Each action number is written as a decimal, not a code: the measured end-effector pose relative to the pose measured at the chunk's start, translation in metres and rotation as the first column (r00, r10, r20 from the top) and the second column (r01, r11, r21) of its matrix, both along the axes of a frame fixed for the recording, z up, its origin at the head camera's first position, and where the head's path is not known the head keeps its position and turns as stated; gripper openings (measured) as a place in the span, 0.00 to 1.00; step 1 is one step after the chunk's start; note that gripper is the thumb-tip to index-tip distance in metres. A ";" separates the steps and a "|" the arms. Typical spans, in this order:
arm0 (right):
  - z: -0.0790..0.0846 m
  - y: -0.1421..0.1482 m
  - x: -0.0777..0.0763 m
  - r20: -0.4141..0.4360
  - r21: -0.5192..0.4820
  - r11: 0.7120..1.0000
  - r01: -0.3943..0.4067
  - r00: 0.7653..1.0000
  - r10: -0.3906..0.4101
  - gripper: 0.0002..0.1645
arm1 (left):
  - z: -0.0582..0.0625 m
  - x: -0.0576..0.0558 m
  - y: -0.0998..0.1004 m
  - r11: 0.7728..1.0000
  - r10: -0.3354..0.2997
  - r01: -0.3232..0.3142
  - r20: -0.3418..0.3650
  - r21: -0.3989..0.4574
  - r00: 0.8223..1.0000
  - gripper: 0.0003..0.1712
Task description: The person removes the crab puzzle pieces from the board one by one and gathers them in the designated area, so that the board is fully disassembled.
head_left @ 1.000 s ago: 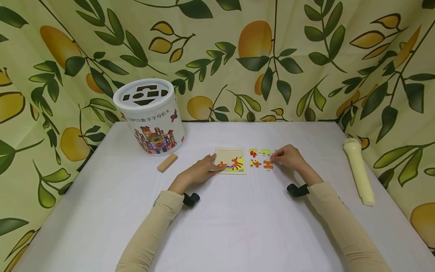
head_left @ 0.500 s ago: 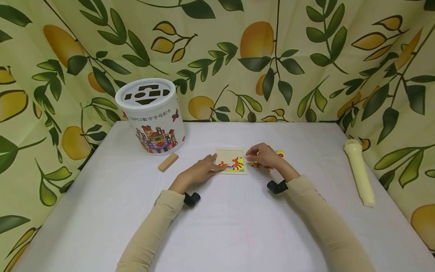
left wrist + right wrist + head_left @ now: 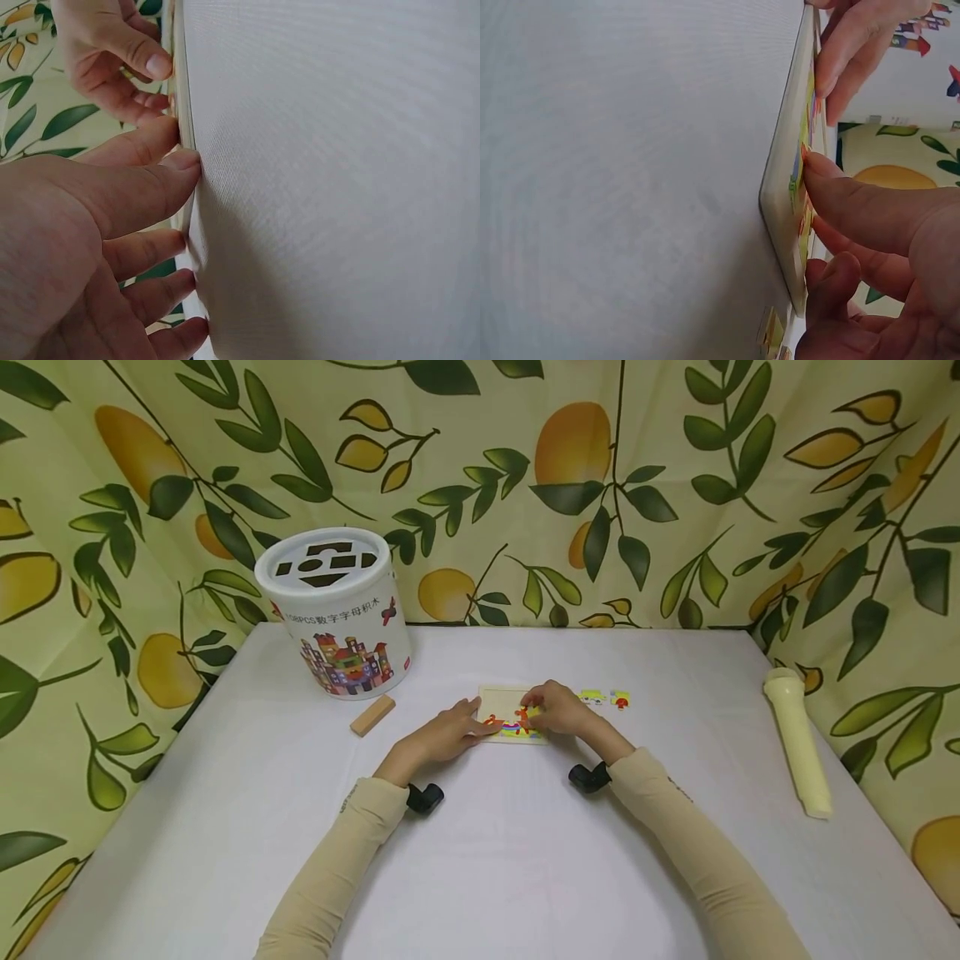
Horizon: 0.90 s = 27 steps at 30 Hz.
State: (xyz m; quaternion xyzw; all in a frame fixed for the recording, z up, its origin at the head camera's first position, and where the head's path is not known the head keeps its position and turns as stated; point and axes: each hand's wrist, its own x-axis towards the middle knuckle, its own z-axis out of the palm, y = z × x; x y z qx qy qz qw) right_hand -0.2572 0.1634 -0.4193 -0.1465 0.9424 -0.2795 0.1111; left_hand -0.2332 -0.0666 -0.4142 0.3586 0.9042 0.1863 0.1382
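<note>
A wooden puzzle board (image 3: 495,698) lies mid-table, with bright pieces showing an orange animal and a rainbow (image 3: 512,727) along its lower part. My left hand (image 3: 442,735) rests at the board's left side, thumb at the near edge and fingers extended, as the left wrist view shows. Over the board's right part, my right hand (image 3: 561,710) has thumb and fingertips together on an orange and yellow puzzle piece (image 3: 805,217), mostly hidden by the fingers. Past this hand lie a yellow-green piece (image 3: 592,697) and a piece with a red mushroom shape (image 3: 620,700).
A white block bucket (image 3: 341,618) with shaped holes in its lid stands at the back left. A plain wooden block (image 3: 372,716) lies before it. Toward the right edge lies a cream microphone-shaped object (image 3: 798,743). A leaf-patterned curtain (image 3: 480,485) hangs behind the white table.
My right hand has moved left from the loose pieces onto the right part of the board. The left hand has stayed at the board's left side.
</note>
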 end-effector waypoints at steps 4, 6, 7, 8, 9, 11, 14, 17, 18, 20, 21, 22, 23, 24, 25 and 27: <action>-0.001 0.000 0.000 -0.012 -0.011 1.000 0.004 1.000 -0.004 0.17 | 0.001 0.000 0.000 1.000 -0.003 0.003 0.000 0.005 1.000 0.21; -0.001 0.000 0.001 -0.019 -0.029 1.000 0.004 1.000 -0.004 0.18 | 0.001 0.000 0.001 1.000 -0.003 0.003 0.005 0.001 1.000 0.21; -0.001 0.001 0.001 -0.024 -0.038 0.999 0.003 1.000 -0.004 0.18 | 0.001 0.000 0.001 1.000 -0.003 0.003 0.007 0.001 1.000 0.21; -0.001 0.001 0.002 -0.030 -0.045 0.999 0.002 1.000 -0.003 0.19 | 0.001 0.000 0.001 1.000 -0.002 0.002 0.009 -0.001 1.000 0.21; -0.001 0.001 0.003 -0.033 -0.051 0.999 0.002 0.999 -0.004 0.19 | 0.001 0.000 0.001 1.000 0.001 -0.001 0.009 -0.002 1.000 0.21; -0.001 0.002 0.004 -0.039 -0.057 0.998 0.001 0.999 -0.003 0.20 | 0.001 0.000 0.001 1.000 0.005 -0.005 0.012 0.000 1.000 0.21; 0.000 0.004 0.005 -0.035 -0.062 0.998 0.022 0.999 -0.024 0.20 | 0.001 0.001 0.001 1.000 0.006 -0.006 0.012 0.001 1.000 0.21; 0.002 0.008 0.006 -0.019 -0.087 0.995 0.045 0.999 -0.047 0.17 | 0.000 0.001 0.001 1.000 0.003 -0.003 0.013 0.001 1.000 0.21; 0.003 0.009 0.005 -0.014 -0.099 0.994 0.048 0.999 -0.050 0.15 | 0.000 0.001 0.001 1.000 0.003 -0.003 0.013 0.001 1.000 0.21; 0.003 0.012 0.005 -0.009 -0.121 0.992 0.041 0.999 -0.043 0.12 | 0.000 0.001 0.001 1.000 0.004 -0.004 0.011 0.002 1.000 0.21; 0.003 0.013 0.005 -0.010 -0.128 0.991 0.033 0.999 -0.034 0.11 | 0.000 0.001 0.001 1.000 0.005 -0.006 0.009 0.004 1.000 0.21; 0.004 0.014 0.005 -0.013 -0.131 0.991 0.020 1.000 -0.022 0.11 | 0.001 0.001 0.000 1.000 0.006 -0.006 0.006 0.006 1.000 0.21; 0.004 0.015 0.005 -0.024 -0.134 0.991 0.004 1.000 -0.007 0.10 | 0.001 0.001 0.001 1.000 0.007 -0.007 0.000 0.002 1.000 0.21; 0.004 0.015 0.005 -0.040 -0.134 0.991 -0.011 0.999 0.006 0.09 | 0.001 0.001 0.001 1.000 0.008 -0.008 -0.005 0.000 1.000 0.21; 0.004 0.016 0.006 -0.056 -0.130 0.991 -0.024 0.998 0.017 0.08 | 0.001 0.000 0.001 1.000 0.008 -0.008 -0.011 -0.004 1.000 0.21; 0.005 0.016 0.006 -0.090 -0.119 0.992 -0.049 0.995 0.038 0.07 | 0.001 0.000 0.001 1.000 0.012 -0.012 -0.017 -0.013 1.000 0.22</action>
